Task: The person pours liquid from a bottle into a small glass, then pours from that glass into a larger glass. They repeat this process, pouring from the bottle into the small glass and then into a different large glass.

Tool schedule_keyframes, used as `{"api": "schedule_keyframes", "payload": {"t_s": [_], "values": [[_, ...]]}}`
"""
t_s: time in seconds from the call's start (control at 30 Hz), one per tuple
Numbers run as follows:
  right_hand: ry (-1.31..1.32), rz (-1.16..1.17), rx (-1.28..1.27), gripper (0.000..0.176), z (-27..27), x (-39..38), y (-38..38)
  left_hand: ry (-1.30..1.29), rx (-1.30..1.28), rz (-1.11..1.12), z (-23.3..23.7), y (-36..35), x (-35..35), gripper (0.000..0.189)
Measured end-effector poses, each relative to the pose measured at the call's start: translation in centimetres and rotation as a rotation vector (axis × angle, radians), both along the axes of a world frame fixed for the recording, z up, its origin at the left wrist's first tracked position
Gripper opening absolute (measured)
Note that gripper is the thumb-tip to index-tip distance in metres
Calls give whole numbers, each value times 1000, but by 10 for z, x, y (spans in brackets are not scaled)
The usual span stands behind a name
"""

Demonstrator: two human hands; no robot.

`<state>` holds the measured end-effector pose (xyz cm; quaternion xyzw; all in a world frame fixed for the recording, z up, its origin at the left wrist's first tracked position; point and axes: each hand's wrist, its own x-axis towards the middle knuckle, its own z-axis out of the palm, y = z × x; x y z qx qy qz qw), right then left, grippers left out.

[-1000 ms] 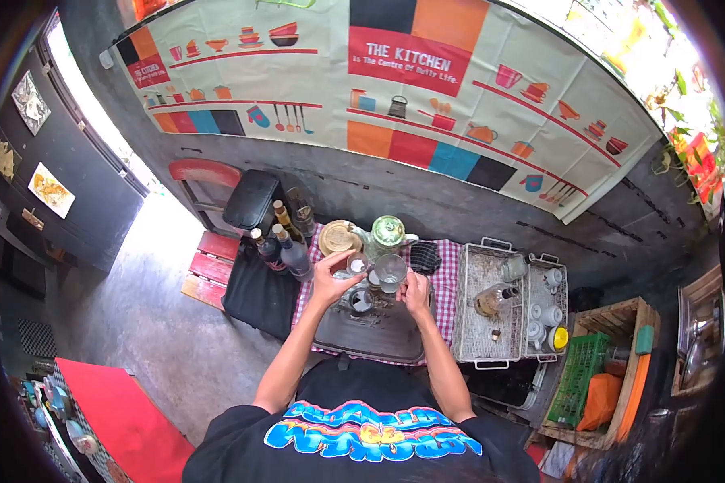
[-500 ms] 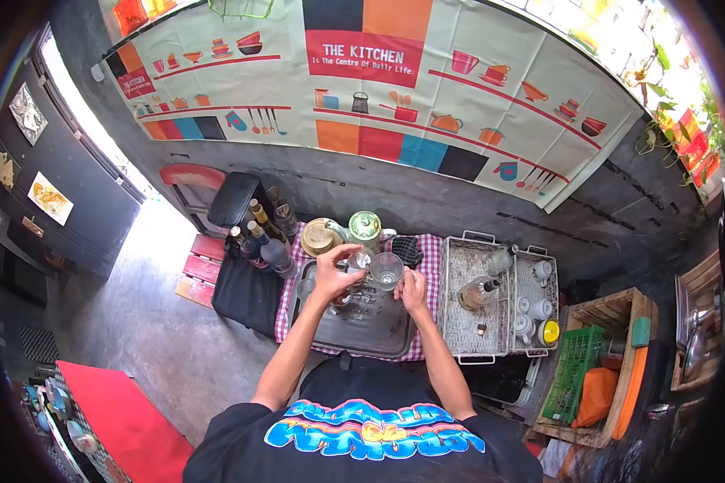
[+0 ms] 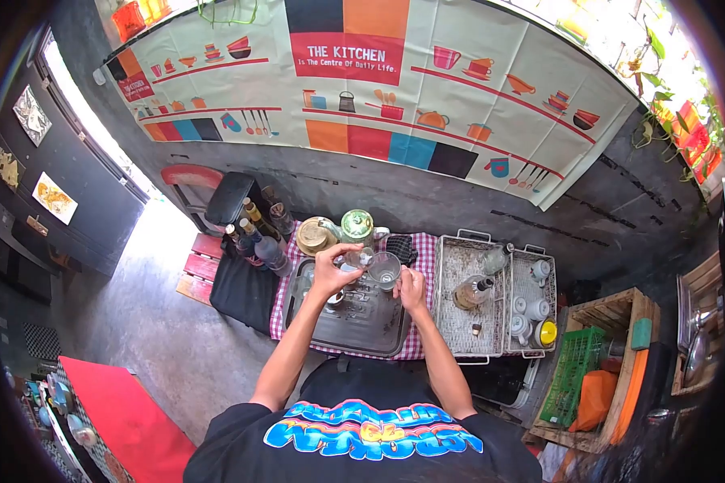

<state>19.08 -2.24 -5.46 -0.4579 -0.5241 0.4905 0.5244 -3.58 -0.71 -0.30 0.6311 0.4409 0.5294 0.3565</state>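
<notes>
Over the dark tray [image 3: 362, 326], my left hand [image 3: 332, 271] has its thumb and fingers curled round a small clear glass [image 3: 358, 258]. A larger clear glass [image 3: 384, 271] is close beside it, gripped at its side by my right hand [image 3: 412, 288]. The two glasses overlap in this view, both tilted so that their mouths show. Behind them stands a green-lidded teapot [image 3: 357, 228], with a round straw-coloured lidded container [image 3: 316, 236] to its left. A small vessel [image 3: 335, 299] sits on the tray by my left wrist, partly hidden.
A checked cloth [image 3: 412, 348] lies under the tray. Several bottles [image 3: 272, 256] stand to the left. On the right, a white wicker tray [image 3: 482, 320] holds bottles; a smaller one beside it holds white pots [image 3: 538, 309]. Farther right is a wooden crate [image 3: 643, 310] with a green basket [image 3: 573, 376].
The view has shifted slightly. Both hands keep their hold on the glasses, which remain close together over the tray.
</notes>
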Motion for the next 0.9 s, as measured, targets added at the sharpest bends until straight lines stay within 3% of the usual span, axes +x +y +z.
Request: {"api": "schedule_keyframes", "payload": {"t_s": [0.9], "values": [[-54, -27, 2, 51, -16, 11, 1, 139, 130, -54, 14, 7, 13, 45]]}}
